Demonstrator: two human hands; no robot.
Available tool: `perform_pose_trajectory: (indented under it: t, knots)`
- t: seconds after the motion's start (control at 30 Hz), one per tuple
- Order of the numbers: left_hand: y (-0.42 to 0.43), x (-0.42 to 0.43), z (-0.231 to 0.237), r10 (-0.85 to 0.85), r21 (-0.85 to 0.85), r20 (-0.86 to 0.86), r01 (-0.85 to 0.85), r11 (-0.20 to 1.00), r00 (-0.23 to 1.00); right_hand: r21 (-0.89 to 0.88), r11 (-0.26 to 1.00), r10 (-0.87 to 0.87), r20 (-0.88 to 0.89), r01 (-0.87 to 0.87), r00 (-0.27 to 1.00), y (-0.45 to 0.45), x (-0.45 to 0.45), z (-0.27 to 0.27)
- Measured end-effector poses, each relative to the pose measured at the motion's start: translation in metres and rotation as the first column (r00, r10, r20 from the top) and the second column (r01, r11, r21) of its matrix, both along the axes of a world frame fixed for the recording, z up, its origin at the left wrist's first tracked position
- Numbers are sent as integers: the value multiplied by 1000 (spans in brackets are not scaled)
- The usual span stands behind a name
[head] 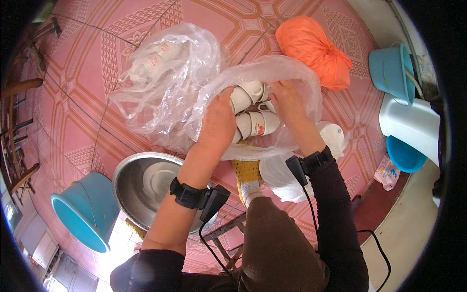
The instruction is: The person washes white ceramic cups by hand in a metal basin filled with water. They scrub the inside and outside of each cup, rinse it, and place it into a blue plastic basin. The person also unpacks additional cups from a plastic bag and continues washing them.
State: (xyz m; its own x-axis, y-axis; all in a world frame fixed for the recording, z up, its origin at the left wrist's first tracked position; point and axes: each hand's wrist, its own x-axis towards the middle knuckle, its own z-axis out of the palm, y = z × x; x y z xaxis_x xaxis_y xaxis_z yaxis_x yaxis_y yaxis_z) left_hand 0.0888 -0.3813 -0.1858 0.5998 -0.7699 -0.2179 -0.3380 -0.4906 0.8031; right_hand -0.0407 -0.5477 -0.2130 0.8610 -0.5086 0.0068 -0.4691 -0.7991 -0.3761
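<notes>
A clear plastic bag (303, 69) lies wide open on the floor before me, with white cups inside. My left hand (220, 118) reaches into it and holds the left end of an upper row of nested cups (242, 98). At that row's right end, my right hand (290, 100) has its fingers on a cup; some fingertips of both hands are hidden. Nearer to me in the bag lies a second nested row of cups (257, 123), on its side, one cup bearing a red print. A cup handle (263, 106) shows between the rows.
Left of the bag lies another clear plastic bag (182, 80) with wrapped, red-printed items. An orange tied bag (310, 51) sits beyond. Nearby are a metal basin (126, 189), a blue bucket (91, 204), white bags (286, 179) and my yellow shoe (246, 171). Another bucket (386, 69) stands right.
</notes>
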Motion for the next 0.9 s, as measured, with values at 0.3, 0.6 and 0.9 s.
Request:
perform_pose_trajectory:
  t: [0.3,0.6,0.9]
  knots:
    - [6,2,-9,-20,16,-31,20,1000,999,80,997,-12,-80,19,997,-7,-4,-3]
    - [6,5,-12,-38,44,-8,39,998,999,194,961,250,-325,-195,912,-7,27,31]
    - [22,12,-8,-25,101,-111,37,994,994,-70,990,111,-108,-119,988,-16,18,19]
